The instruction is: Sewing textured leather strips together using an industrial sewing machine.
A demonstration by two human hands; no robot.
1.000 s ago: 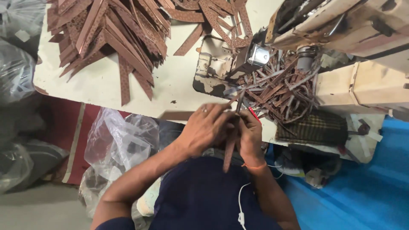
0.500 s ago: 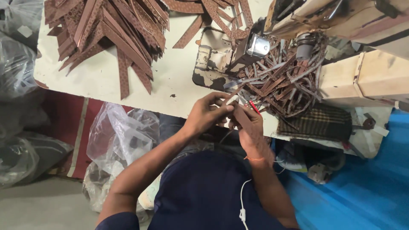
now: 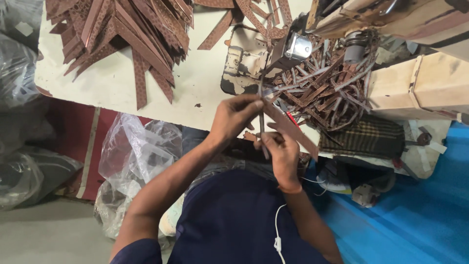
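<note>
At table edge, left hand (image 3: 234, 117) pinches brown strip (image 3: 288, 127); right hand (image 3: 281, 154) grips its lower end. Step looks like folding; next needs steady alignment.

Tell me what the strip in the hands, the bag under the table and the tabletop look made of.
Brown strip: looks like leather or imitation leather, matt, stiff and flat between both hands.
Bag: thin clear plastic, glossy and crumpled.
Tabletop: smooth pale board, probably laminate or painted wood; stained.

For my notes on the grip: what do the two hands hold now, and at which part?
Both hold one brown strip. The left hand pinches its upper end; the right hand grips it lower down, near the middle.
</note>
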